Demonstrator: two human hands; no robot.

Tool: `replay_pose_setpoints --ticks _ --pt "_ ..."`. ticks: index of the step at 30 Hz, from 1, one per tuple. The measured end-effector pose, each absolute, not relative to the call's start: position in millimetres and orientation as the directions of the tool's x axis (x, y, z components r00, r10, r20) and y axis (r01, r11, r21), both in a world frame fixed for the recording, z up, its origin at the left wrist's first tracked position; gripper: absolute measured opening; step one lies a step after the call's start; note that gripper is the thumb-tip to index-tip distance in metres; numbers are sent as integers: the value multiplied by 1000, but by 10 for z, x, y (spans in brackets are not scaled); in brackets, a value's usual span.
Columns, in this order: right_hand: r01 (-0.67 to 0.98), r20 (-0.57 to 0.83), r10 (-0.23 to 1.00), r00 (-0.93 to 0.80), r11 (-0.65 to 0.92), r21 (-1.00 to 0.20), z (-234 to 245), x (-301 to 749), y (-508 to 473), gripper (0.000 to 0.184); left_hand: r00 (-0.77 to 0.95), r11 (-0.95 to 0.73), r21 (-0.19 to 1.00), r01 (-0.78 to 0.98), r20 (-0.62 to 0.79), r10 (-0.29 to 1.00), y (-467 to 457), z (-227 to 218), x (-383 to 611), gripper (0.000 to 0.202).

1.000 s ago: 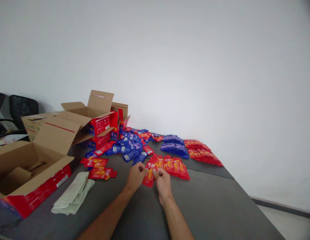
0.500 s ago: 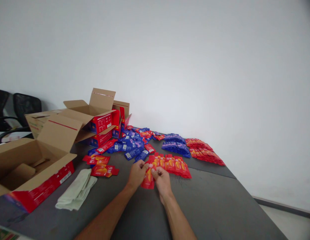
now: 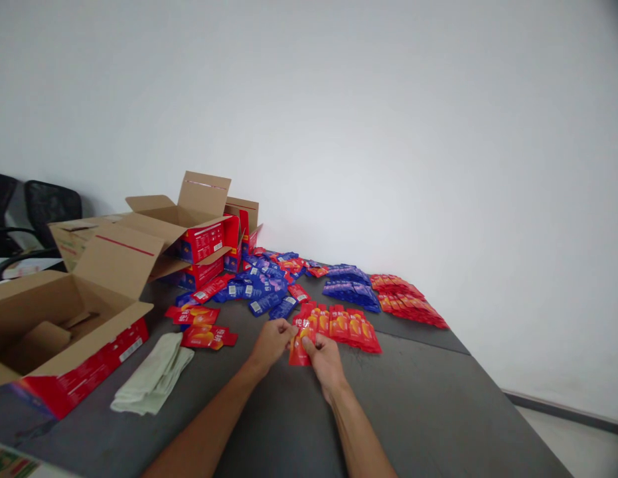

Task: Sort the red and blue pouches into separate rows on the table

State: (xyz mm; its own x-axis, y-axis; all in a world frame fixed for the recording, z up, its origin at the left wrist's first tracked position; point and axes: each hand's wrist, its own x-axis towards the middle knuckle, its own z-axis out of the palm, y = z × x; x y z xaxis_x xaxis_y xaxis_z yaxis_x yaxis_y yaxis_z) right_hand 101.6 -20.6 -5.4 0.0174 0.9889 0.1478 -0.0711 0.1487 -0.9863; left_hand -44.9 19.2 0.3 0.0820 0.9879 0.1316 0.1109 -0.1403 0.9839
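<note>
A red pouch with an orange fruit picture and white lettering is held between my two hands, just above the dark table. My right hand is closed on its right side, thumb lying over the front. At the upper left edge, my left hand pinches the pouch between thumb and fingers. Directly behind and to the right lies a row of overlapping red pouches; the held pouch covers the row's left end. Two loose red pouches rest left of my left hand.
Blue and red pouches lie in a mixed heap further back. Blue rows and red rows line the wall side. An open carton, a folded pale cloth and stacked red boxes occupy the left.
The held pouch has moved slightly away from me, toward the left end of the red row. My right hand has shifted a little with it; my left hand stays at its edge.
</note>
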Motion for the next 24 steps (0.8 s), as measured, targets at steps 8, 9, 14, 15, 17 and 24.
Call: replay_pose_setpoints --ticks 8,9,14,15,17,24 --pt "-29 134 985 -106 131 -991 -39 964 -256 40 4 -173 985 18 173 985 202 17 -466 18" --pt "-24 136 981 -138 134 -991 -34 957 -264 41 19 -162 987 -23 162 987 197 24 -471 21" --pt "-24 127 973 -191 125 -992 -25 927 -282 43 -48 -128 991 -39 127 991 195 28 -482 36" --pt "-21 120 973 -196 119 -993 -30 928 -280 43 -62 -123 991 -46 120 991 195 28 -480 35" --pt "-7 110 973 -202 110 -994 -45 937 -273 45 -83 -118 991 -60 113 990 190 32 -471 35" --pt "113 49 967 -251 79 -990 -55 951 -282 51 38 -58 983 -175 66 997 154 21 -443 36"
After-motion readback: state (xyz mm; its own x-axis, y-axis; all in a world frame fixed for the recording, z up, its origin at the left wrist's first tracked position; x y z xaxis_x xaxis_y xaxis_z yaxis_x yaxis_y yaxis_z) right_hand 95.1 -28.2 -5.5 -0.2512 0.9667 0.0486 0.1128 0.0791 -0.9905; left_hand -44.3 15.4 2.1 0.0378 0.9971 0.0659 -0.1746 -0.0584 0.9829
